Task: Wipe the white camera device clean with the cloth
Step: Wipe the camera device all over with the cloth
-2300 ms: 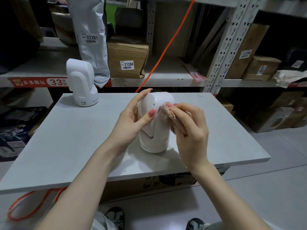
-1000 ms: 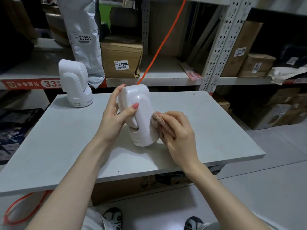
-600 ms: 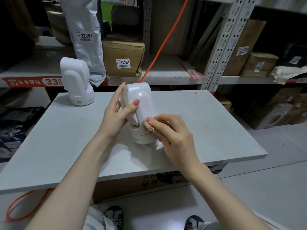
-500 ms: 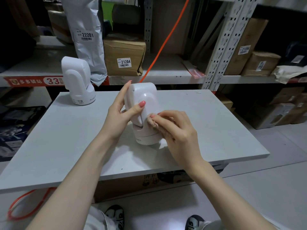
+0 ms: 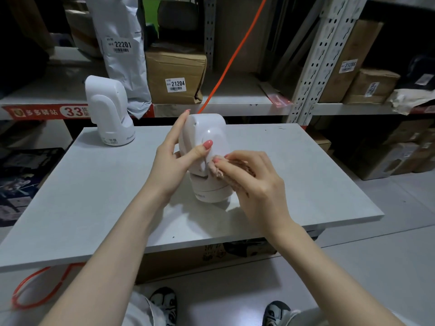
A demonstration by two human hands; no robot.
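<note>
Between both hands, camera (image 5: 207, 147): L hand (image 5: 175, 158) grips it, R hand (image 5: 254, 182) presses cloth (image 5: 215, 167).

I read "22201" w/ a barcode on a white label (image 5: 120, 45) stuck to the grey poly mailer bag (image 5: 120, 52). Cardboard box (image 5: 175, 71) on the same shelf has a white sticker (image 5: 175, 84) w/ "21204" + barcode. Red shelf-edge strip (image 5: 44, 111) carries white Chinese chars "多多驿站" and a big "33". Taller box (image 5: 350, 60) at right has a tag (image 5: 348, 65), looks like "21205", blurry. Smaller box (image 5: 372, 87) beside it has a label I can't read. Tiny print on the base of the second white camera (image 5: 108, 114), too small for me.
</note>
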